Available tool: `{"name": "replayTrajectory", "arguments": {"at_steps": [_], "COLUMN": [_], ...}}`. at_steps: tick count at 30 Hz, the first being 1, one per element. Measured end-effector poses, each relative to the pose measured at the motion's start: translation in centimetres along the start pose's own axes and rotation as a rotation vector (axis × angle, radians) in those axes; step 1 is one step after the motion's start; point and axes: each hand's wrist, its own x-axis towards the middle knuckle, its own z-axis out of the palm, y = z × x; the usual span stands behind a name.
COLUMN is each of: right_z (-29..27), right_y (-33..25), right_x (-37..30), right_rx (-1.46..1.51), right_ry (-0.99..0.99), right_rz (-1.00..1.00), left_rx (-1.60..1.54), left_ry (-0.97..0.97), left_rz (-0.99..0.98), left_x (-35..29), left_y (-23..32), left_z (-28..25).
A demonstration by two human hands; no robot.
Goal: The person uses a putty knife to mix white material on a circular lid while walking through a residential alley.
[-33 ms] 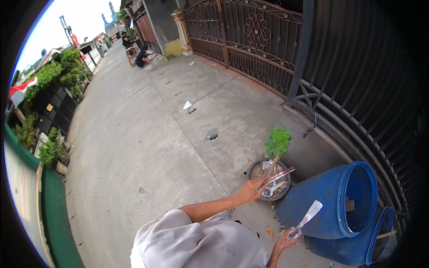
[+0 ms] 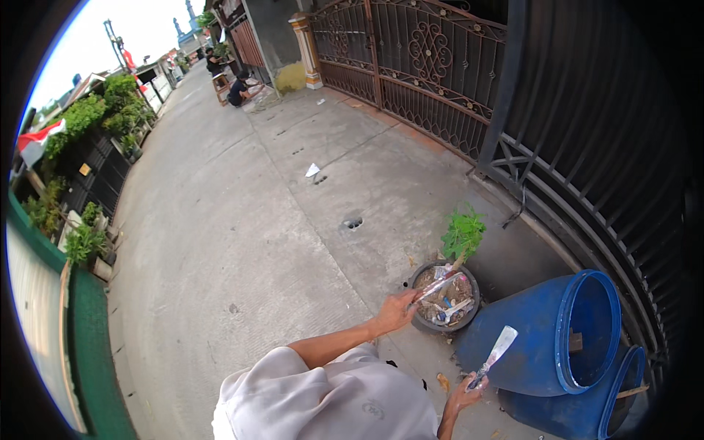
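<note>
My left hand (image 2: 397,311) is closed around one end of a thin flat tool (image 2: 438,287), seen nearly edge-on, whitish with reddish-brown smears; its exact kind does not show. That tool reaches over a round dark plant pot (image 2: 477,295) holding soil, litter and a small leafy green plant (image 2: 463,233). Lower right, my right hand (image 2: 462,394) grips the stained handle of a putty knife (image 2: 501,346). Its pale, widening blade points up and away, in front of a blue plastic drum (image 2: 506,312) lying on its side.
Another blue drum (image 2: 546,405) lies beside the first, a stick poking from its mouth. Dark metal gates (image 2: 440,73) line the right side. Holes (image 2: 353,223) and a white scrap (image 2: 312,170) mark the concrete lane. Far ahead, one person (image 2: 239,91) crouches and another (image 2: 214,63) sits.
My left hand and its flat tool have shifted left, uncovering more of the pot's soil. The right hand with the putty knife has moved slightly left. The whole view has shifted a little.
</note>
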Motion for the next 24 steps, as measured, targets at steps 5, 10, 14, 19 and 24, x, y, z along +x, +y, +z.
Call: {"name": "replayTrajectory", "arguments": {"at_steps": [5, 10, 14, 19, 24], "right_z": [5.6, 16.2, 22.8, 31.2, 34.4], "right_y": [-0.5, 0.0, -1.8, 18.0, 12.4], "right_x": [-3.6, -7.1, -9.3, -9.6, -16.1], "right_rx": [-0.112, 0.031, 0.022, -0.516, -1.079], "right_ry": [-0.557, -0.784, -0.758, -0.593, -1.025], "right_rz": [-0.128, -0.102, 0.347, -0.089, 0.114], "left_rx": [0.291, 0.099, -0.03, -0.123, -0.389], "left_ry": [0.464, 0.928, 0.992, 1.13, 1.518], "left_rz": [-0.879, -1.671, -1.705, -1.698, -1.538], "left_x": [-15.9, -38.6, -39.8, -40.7, -40.5], "left_y": [-15.1, -27.1, -28.1, -32.3, -38.0], "left_z": [-10.3, -19.4, -21.8, -28.3, -36.5]}}
